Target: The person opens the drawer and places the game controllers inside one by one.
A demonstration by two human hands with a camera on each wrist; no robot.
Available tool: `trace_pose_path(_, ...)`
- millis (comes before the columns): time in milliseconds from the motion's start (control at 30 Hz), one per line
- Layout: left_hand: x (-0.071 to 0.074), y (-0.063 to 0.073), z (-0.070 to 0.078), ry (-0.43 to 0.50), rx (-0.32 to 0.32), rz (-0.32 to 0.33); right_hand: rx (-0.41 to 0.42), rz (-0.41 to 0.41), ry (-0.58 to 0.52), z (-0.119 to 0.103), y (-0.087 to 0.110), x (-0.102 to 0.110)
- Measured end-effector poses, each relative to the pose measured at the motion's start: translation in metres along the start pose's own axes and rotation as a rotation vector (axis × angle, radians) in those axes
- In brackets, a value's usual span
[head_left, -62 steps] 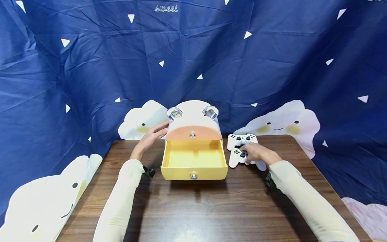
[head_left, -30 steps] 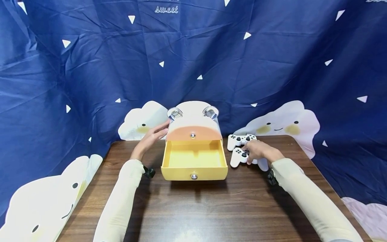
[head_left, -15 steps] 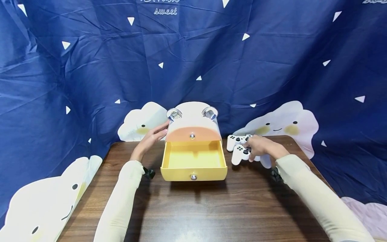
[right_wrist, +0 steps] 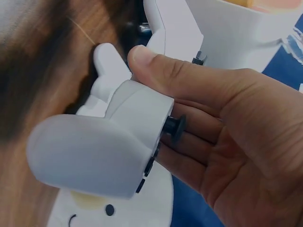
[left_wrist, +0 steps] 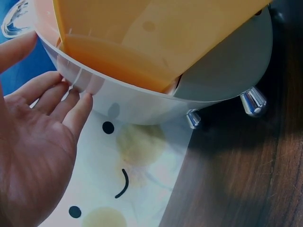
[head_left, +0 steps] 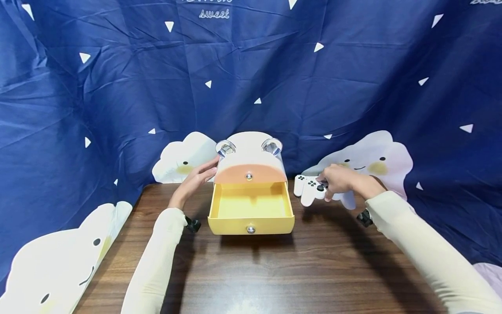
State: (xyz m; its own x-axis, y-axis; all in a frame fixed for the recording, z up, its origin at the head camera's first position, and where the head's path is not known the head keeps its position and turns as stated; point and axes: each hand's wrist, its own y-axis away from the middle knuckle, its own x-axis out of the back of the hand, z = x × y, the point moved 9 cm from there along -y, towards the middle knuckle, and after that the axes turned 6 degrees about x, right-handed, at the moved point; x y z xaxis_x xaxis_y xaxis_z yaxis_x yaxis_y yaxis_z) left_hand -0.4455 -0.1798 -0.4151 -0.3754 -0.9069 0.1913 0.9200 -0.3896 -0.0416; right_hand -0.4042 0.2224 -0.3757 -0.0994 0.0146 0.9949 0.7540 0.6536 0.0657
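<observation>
Gripping one controller (head_left: pixel 307 198), right fingers (right_wrist: pixel 175 75) hide its middle (head view).

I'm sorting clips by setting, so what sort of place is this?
Probably an indoor corner set up for filming, though the wider surroundings are out of view: a blue cloth with printed clouds hangs behind a wooden table, and black wrist devices are being worn.

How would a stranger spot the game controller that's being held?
On the brown wooden table stands a small white cabinet with two silver eye-like rings and an open yellow drawer. Right of that drawer in the head view, the right hand grips the white game controller. It's raised off the table, unlike the similar controller partly hidden behind it.
</observation>
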Motion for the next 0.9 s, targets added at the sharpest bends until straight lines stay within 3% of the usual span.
trace_pose_path(433,-0.001,0.001,-0.001,0.015,0.007,-0.003,0.068,0.002,-0.025,-0.026,0.001,0.039)
trace_pose_path(900,0.002,0.000,-0.001,-0.032,-0.007,0.003,0.069,-0.019,-0.001,-0.063,0.002,0.085)
